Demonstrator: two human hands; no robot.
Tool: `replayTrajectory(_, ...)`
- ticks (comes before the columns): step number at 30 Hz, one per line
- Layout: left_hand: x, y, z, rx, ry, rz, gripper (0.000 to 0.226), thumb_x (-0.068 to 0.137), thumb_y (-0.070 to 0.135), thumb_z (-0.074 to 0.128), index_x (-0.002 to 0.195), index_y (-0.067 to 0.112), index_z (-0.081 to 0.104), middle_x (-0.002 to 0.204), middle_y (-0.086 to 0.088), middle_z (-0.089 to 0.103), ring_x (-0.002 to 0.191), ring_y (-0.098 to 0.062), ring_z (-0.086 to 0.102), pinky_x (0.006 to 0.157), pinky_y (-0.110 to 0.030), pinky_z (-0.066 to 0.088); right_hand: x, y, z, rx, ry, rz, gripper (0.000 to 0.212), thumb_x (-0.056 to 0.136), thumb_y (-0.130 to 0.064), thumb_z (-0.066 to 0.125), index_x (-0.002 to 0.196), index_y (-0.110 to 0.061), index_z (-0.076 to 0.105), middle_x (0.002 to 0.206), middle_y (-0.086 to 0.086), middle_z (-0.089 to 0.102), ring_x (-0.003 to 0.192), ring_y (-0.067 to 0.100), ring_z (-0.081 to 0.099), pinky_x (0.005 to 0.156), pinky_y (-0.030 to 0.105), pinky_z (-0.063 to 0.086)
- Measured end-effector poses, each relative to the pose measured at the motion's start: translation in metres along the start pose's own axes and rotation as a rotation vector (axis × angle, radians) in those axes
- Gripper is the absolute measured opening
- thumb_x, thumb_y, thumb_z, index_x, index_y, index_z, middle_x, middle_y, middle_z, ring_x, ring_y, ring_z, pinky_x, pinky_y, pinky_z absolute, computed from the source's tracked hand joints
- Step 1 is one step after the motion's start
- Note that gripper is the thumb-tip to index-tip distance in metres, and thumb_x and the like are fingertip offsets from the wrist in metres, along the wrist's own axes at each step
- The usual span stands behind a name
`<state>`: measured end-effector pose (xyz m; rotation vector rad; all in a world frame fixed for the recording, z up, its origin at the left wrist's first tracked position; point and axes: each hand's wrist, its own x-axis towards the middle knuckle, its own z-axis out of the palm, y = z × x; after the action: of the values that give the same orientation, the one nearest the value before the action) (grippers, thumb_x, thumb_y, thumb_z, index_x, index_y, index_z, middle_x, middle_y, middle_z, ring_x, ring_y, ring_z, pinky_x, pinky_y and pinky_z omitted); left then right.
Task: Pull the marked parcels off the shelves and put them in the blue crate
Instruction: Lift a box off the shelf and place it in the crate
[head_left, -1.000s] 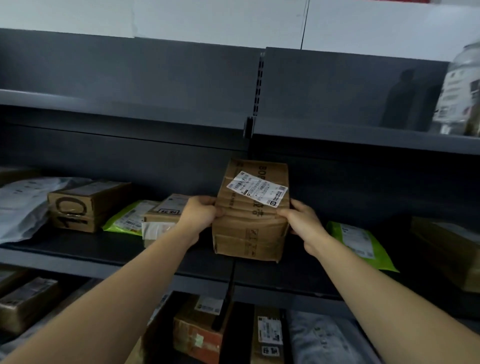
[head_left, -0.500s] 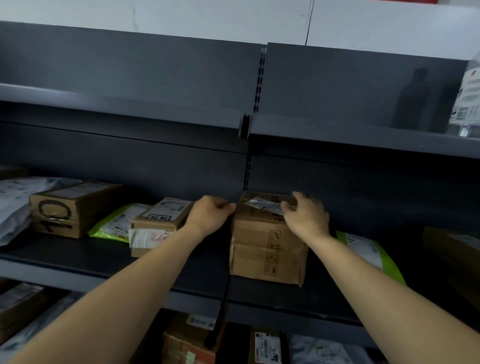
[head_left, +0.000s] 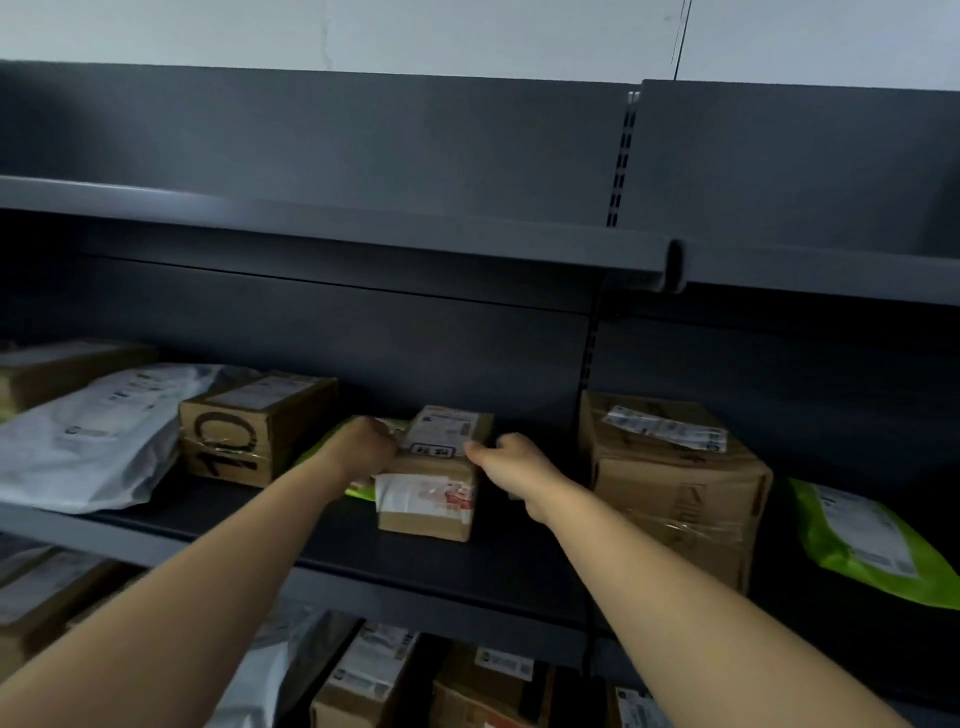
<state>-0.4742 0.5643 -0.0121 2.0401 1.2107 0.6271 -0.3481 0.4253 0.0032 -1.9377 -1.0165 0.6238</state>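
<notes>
A small cardboard parcel (head_left: 431, 514) with a white label on top and red-and-white tape on its front stands on the dark middle shelf (head_left: 498, 577). My left hand (head_left: 363, 449) grips its upper left edge and my right hand (head_left: 511, 462) grips its upper right edge, thumb on the top. A larger cardboard box (head_left: 675, 488) with a crumpled white label stands on the shelf to the right, with no hand on it. A box (head_left: 234, 436) with black marker strokes sits to the left. The blue crate is out of view.
A white poly bag (head_left: 88, 447) lies at the far left, a green mailer (head_left: 862, 540) at the far right, another green mailer (head_left: 322, 452) behind my left wrist. The upper shelf's lip (head_left: 363, 234) overhangs closely. Several parcels (head_left: 363, 675) fill the shelf below.
Both hands set the larger box down on the shelf, let go of it and moved left onto the small labelled parcel. The view has also swung left.
</notes>
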Motion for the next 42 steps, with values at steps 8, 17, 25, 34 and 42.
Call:
replayTrajectory(8,-0.006,-0.014,0.002,-0.382,-0.134,0.024,0.019,0.097,0.019,0.053,0.108,0.009,0.066,0.103,-0.011,0.07,0.095,-0.026,0.066,0.08,-0.039,0.055,-0.006,0.007,0.028,0.307,0.114,0.106,0.009,0.095,-0.019,0.054,0.101,-0.019,0.061,0.092,-0.001,0.066,0.084,0.01,0.06,0.087,0.034,0.053)
replayTrajectory(17,-0.047,-0.024,0.016,-0.667,-0.113,0.183,0.028,0.093,0.011,0.059,0.12,0.014,0.066,0.11,-0.002,0.071,0.1,-0.017,0.066,0.095,-0.039,0.052,-0.054,0.017,0.038,0.342,0.359,-0.02,0.048,0.096,-0.019,0.055,0.142,-0.026,0.044,0.139,-0.006,0.053,0.123,0.013,0.051,0.098,0.028,0.044)
replayTrajectory(25,-0.131,0.003,0.02,-0.88,-0.138,0.269,0.039,0.092,0.004,0.059,0.13,0.011,0.057,0.106,0.004,0.069,0.097,-0.008,0.065,0.083,-0.024,0.051,-0.134,0.028,0.015,0.299,0.499,-0.172,0.047,0.098,-0.018,0.051,0.143,-0.029,0.043,0.134,-0.012,0.054,0.126,0.005,0.048,0.105,0.026,0.04)
replayTrajectory(34,-0.252,0.054,0.065,-0.926,-0.255,0.331,0.041,0.089,0.003,0.063,0.129,0.01,0.06,0.111,0.0,0.07,0.102,-0.011,0.066,0.089,-0.027,0.053,-0.256,0.084,-0.042,0.229,0.665,-0.18,0.047,0.097,-0.022,0.053,0.141,-0.033,0.044,0.138,-0.009,0.053,0.127,0.008,0.049,0.109,0.038,0.042)
replayTrajectory(42,-0.37,0.099,0.13,-0.958,-0.418,0.368,0.04,0.089,0.0,0.062,0.124,0.019,0.061,0.102,0.004,0.072,0.095,-0.006,0.067,0.078,-0.018,0.055,-0.386,0.145,-0.101,0.214,0.773,-0.133,0.046,0.097,-0.018,0.053,0.138,-0.037,0.047,0.13,-0.008,0.057,0.119,0.005,0.054,0.102,0.038,0.048)
